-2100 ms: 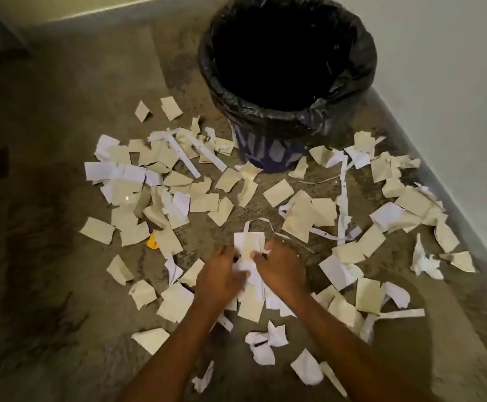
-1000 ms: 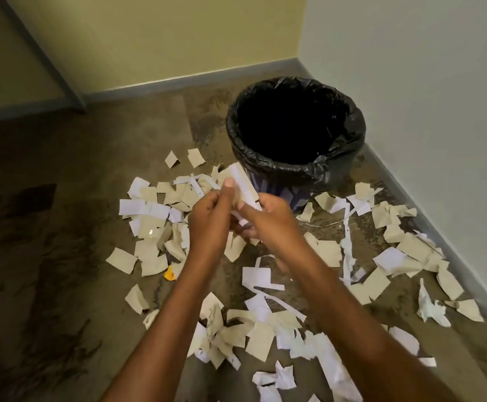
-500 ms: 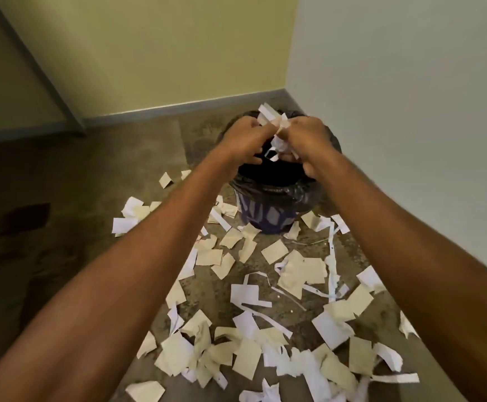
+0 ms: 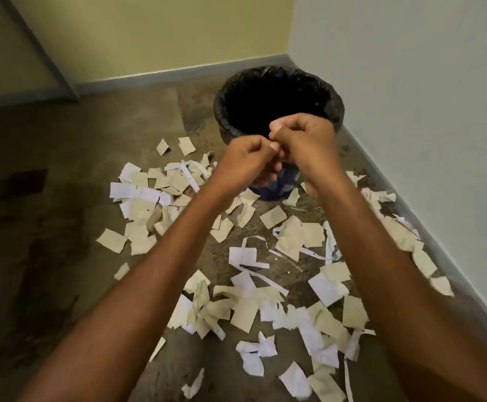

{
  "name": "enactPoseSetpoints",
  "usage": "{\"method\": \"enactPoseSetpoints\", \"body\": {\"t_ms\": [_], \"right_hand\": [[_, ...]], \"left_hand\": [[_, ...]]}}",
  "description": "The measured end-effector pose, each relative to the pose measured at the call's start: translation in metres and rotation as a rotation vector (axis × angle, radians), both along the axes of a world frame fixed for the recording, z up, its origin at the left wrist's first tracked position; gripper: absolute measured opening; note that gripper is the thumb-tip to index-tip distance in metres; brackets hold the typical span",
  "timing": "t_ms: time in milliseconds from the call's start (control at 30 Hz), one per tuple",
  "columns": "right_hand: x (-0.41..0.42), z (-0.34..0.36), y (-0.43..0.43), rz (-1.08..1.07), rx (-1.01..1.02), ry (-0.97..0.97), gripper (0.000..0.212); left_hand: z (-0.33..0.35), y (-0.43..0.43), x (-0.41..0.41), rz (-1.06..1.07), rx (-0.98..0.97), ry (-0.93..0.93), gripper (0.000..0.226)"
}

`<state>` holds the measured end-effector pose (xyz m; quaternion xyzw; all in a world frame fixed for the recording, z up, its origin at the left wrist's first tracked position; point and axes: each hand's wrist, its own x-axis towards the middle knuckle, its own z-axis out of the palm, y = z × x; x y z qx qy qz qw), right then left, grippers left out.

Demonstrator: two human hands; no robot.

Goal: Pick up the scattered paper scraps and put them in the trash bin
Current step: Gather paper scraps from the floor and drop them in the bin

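the paper scraps lie flat across the lower centre and right of the frame, long strips running diagonally. the trash bin stands upright at upper centre, mouth up. your left hand and right hand meet at its near rim, fingers curled, empty; the wad held half a second ago is gone.
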<state>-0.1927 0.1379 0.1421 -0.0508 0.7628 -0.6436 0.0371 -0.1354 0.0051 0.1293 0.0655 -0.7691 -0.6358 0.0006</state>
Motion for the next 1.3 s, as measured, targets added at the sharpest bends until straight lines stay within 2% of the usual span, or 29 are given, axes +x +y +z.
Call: {"method": "enactPoseSetpoints", "body": {"t_ms": [133, 233, 333, 433, 533, 600, 733, 933, 1067, 1133, 1200, 1300], "right_hand": [[0.042, -0.053, 0.0, 0.058, 0.125, -0.046, 0.017], [0.067, -0.097, 0.006, 0.249, 0.168, -0.229, 0.009], [0.086, -0.132, 0.018, 0.498, 0.408, -0.357, 0.03], [0.104, -0.16, 0.029, 0.623, 0.723, -0.276, 0.052], [0.121, -0.19, 0.039, 0.774, 1.032, -0.173, 0.093], [0.132, -0.204, 0.046, 0.84, 1.205, -0.122, 0.111], [0.145, -0.222, 0.051, 0.834, 1.351, -0.004, 0.113], [0.149, -0.234, 0.056, 0.713, 1.188, 0.044, 0.088], [0.144, -0.234, 0.053, 0.675, 1.022, -0.011, 0.073], [0.141, -0.23, 0.049, 0.608, 0.875, -0.145, 0.059], [0.141, -0.223, 0.044, 0.501, 0.65, -0.359, 0.045], [0.139, -0.213, 0.038, 0.419, 0.393, -0.618, 0.044]], "left_hand": [[-0.054, -0.005, 0.04, -0.086, -0.206, -0.187, 0.026], [-0.102, -0.01, 0.069, -0.164, -0.419, -0.33, 0.03], [-0.149, -0.014, 0.098, -0.275, -0.583, -0.429, 0.043], [-0.181, -0.013, 0.121, -0.361, -0.785, -0.532, 0.068], [-0.196, -0.01, 0.138, -0.393, -0.825, -0.589, 0.093], [-0.203, -0.008, 0.146, -0.408, -0.908, -0.569, 0.092], [-0.214, -0.004, 0.153, -0.377, -0.993, -0.516, 0.079], [-0.218, 0.0, 0.153, -0.303, -0.989, -0.444, 0.039], [-0.216, -0.002, 0.152, -0.24, -0.838, -0.527, 0.029], [-0.215, -0.004, 0.151, -0.211, -0.748, -0.541, 0.019], [-0.212, -0.005, 0.151, -0.129, -0.598, -0.551, 0.017], [-0.2, 0.002, 0.149, 0.054, -0.175, -0.627, 0.022]]}}
